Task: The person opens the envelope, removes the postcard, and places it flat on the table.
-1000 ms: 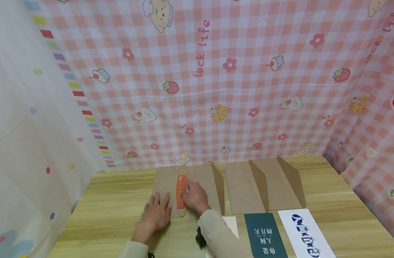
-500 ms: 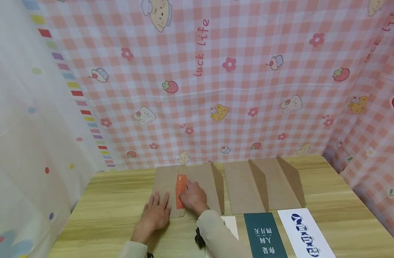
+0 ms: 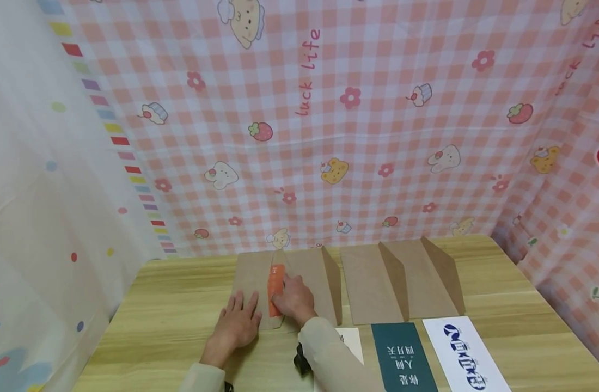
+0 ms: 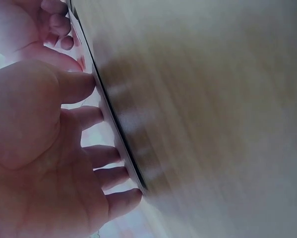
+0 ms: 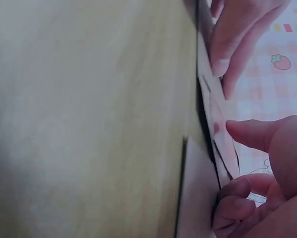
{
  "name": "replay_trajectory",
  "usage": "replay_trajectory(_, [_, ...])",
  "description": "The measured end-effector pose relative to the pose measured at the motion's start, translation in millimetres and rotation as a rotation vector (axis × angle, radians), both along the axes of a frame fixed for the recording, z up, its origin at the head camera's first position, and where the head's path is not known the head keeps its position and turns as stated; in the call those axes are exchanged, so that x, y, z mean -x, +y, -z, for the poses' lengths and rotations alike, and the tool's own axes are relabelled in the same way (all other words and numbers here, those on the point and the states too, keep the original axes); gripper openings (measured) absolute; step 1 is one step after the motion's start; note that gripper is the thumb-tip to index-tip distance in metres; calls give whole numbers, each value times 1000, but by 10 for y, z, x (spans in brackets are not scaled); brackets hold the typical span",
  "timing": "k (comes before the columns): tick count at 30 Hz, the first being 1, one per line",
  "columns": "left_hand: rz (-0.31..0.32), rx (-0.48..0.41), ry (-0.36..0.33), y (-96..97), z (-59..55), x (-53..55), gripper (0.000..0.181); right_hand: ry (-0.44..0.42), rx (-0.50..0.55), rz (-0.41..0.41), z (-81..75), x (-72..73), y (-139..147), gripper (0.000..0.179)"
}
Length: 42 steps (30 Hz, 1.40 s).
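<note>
At the left of the row lies a brown kraft-paper envelope [image 3: 250, 272]. An orange strip [image 3: 276, 288] with pale printing lies lengthwise along its pointed flap side. My left hand [image 3: 236, 325] rests on the envelope's near left part with fingers spread, also plain in the left wrist view [image 4: 54, 144]. My right hand [image 3: 297, 299] touches the strip's right side. In the right wrist view, its straight thumb [image 5: 250, 134] presses on the orange surface [image 5: 219, 124], while the lower fingers are bent. No grip on the strip shows.
Several more kraft envelopes [image 3: 373, 288] stretch to the right, flaps raised. In front lie a cream card [image 3: 352, 343], partly under the right sleeve, a dark green card [image 3: 402, 348] with white characters, and a white card [image 3: 463, 348] with blue print. A patterned curtain [image 3: 299, 136] hangs behind the wooden table [image 3: 182, 288].
My right thumb has slid slightly left on the orange strip. My left hand stays put on the envelope, and the strip keeps its place.
</note>
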State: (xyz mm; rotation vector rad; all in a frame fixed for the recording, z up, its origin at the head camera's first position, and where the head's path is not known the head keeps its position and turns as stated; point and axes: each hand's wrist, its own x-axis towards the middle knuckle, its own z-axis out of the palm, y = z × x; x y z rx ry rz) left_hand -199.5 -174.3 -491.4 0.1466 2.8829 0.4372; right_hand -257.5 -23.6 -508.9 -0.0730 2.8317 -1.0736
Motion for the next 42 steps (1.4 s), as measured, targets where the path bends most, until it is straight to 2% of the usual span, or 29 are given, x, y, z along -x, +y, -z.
replay_trajectory(8, [-1,8,2,11,-1,11,52,-69,89,43,-76,-18,4,73])
replay_trajectory(17, [7,5,8,22,-7,10,52,-43,126,81,-61,-32,-13,71])
replay_trajectory(30, [8,-5,10,1,24,13,52,-16,192,78,-38,-54,-40,68])
replay_trajectory(42, [7,8,-14,-24,6,6,53,-8,172,87,-18,-23,-63,68])
